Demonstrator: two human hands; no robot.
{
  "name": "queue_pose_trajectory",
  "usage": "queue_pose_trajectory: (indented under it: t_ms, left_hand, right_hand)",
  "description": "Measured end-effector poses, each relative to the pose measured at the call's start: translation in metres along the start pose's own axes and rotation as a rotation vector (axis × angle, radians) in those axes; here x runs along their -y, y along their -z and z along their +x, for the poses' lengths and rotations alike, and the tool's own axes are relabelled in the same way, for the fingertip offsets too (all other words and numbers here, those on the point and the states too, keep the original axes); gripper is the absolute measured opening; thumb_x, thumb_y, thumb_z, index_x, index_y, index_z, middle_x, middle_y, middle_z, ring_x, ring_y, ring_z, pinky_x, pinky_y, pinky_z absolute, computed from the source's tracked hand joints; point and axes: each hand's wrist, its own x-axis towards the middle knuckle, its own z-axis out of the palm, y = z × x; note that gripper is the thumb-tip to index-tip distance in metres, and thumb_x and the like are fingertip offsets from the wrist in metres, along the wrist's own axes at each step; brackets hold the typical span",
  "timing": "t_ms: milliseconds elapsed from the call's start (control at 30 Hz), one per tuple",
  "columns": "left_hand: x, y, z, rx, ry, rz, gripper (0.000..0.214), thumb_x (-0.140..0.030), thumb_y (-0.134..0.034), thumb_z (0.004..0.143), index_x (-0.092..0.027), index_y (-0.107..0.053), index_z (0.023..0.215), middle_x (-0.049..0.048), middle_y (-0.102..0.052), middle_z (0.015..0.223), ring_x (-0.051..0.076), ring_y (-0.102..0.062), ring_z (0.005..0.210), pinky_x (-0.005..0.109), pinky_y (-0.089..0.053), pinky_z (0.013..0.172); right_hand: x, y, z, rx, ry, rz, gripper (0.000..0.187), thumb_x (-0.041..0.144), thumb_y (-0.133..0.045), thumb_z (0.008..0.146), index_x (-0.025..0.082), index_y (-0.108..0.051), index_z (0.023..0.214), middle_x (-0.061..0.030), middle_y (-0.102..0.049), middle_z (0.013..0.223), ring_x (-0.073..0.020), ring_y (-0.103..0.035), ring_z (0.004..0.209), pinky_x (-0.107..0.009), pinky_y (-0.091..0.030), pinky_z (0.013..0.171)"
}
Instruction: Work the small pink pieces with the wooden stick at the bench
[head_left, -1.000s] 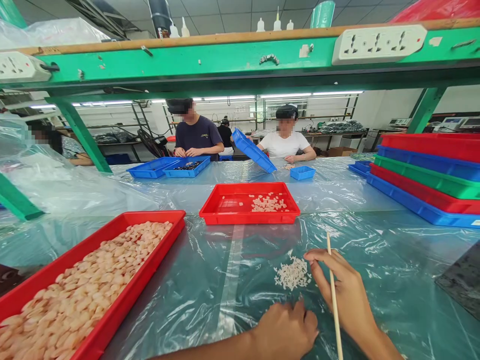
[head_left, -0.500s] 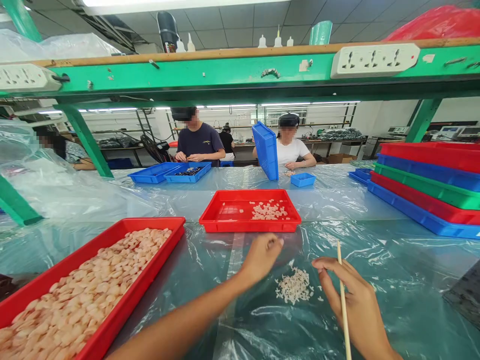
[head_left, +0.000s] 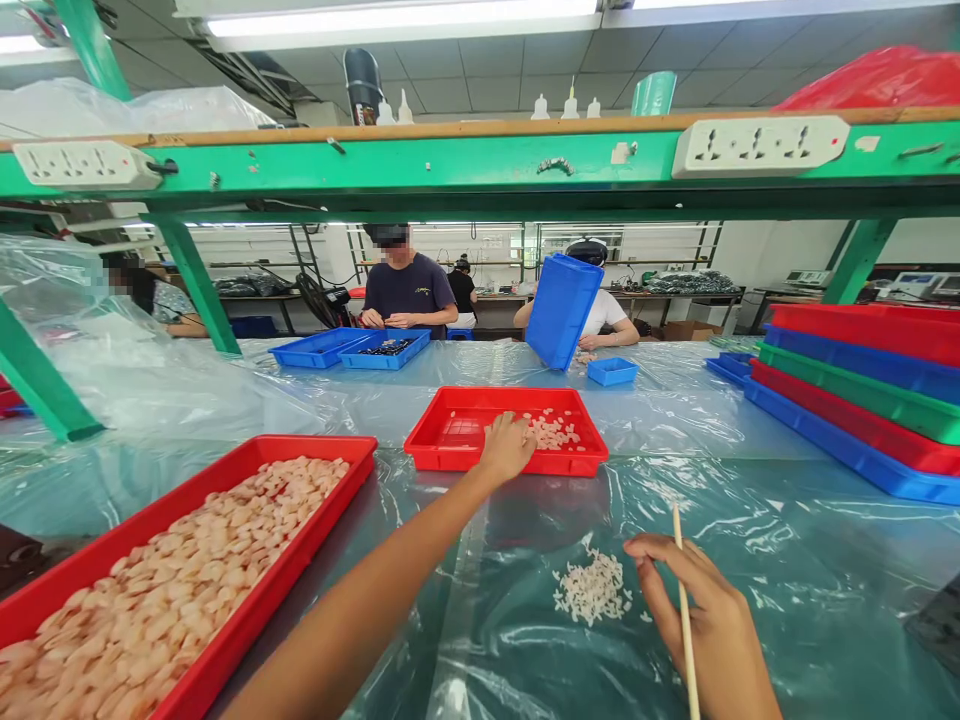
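My left hand [head_left: 507, 449] reaches forward over the near rim of a small red tray [head_left: 450, 458], fingers curled beside the pale pink pieces [head_left: 553, 432] lying in it; whether it holds a piece is hidden. My right hand [head_left: 701, 618] rests on the plastic-covered table at lower right, gripping a thin wooden stick [head_left: 682, 606] that points up. A small heap of white bits [head_left: 593, 590] lies just left of that hand. A large red tray [head_left: 225, 640] full of pink pieces sits at lower left.
Clear plastic sheeting [head_left: 787, 520] covers the table. Stacked red, blue and green trays [head_left: 862, 400] stand at right. Across the table, two people work beside blue trays [head_left: 352, 348]; one tips up a blue bin [head_left: 561, 308]. A green shelf frame [head_left: 450, 165] spans overhead.
My left hand went from near my body, past the white heap, forward to the small red tray. The right hand stayed put with the stick. The person opposite tilted the blue bin upright.
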Motion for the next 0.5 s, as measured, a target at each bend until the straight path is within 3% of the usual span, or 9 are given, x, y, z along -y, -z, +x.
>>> queue_pose_trajectory:
  t_ms: [100, 267, 400, 500]
  left_hand:
    - [0.0, -0.002, -0.045, 0.096, -0.069, 0.02, 0.023, -0.029, -0.056, 0.091, -0.017, -0.059, 0.11, 0.0082, -0.058, 0.119, 0.024, -0.058, 0.103, 0.046, -0.048, 0.088]
    - [-0.004, -0.022, -0.111, 0.304, -0.073, -0.037, 0.016, -0.027, -0.058, 0.09, -0.013, -0.064, 0.087, 0.0019, -0.067, 0.084, 0.017, -0.065, 0.077, 0.037, -0.053, 0.074]
    - [-0.014, -0.045, -0.133, 0.362, -0.044, -0.158, 0.008, -0.015, -0.059, 0.088, -0.012, -0.066, 0.085, 0.0013, -0.07, 0.081, 0.015, -0.067, 0.074, 0.029, -0.055, 0.067]
    - [-0.019, -0.054, -0.136, 0.352, -0.051, -0.239, 0.013, -0.011, -0.063, 0.081, -0.012, -0.069, 0.092, 0.0015, -0.073, 0.081, 0.012, -0.068, 0.073, 0.017, -0.051, 0.061]
  right_hand:
    - [-0.008, -0.003, -0.005, 0.049, -0.096, -0.116, 0.022, 0.023, -0.041, 0.088, 0.023, -0.063, 0.085, -0.0055, -0.072, 0.073, -0.021, -0.069, 0.054, -0.028, -0.051, 0.044]
    - [-0.034, -0.013, -0.019, 0.215, -0.141, -0.263, 0.028, 0.017, -0.043, 0.08, 0.021, -0.07, 0.081, -0.0098, -0.075, 0.062, -0.0288, -0.068, 0.039, -0.031, -0.043, 0.031]
    - [-0.047, -0.024, -0.03, 0.318, -0.109, -0.202, 0.036, 0.017, -0.039, 0.073, 0.015, -0.074, 0.079, -0.0159, -0.075, 0.065, -0.0332, -0.072, 0.049, -0.037, -0.051, 0.036]
    - [-0.05, -0.032, -0.033, 0.416, -0.08, -0.085, 0.039, 0.019, -0.035, 0.077, 0.018, -0.074, 0.082, -0.0076, -0.076, 0.061, -0.0256, -0.073, 0.049, -0.028, -0.053, 0.038]
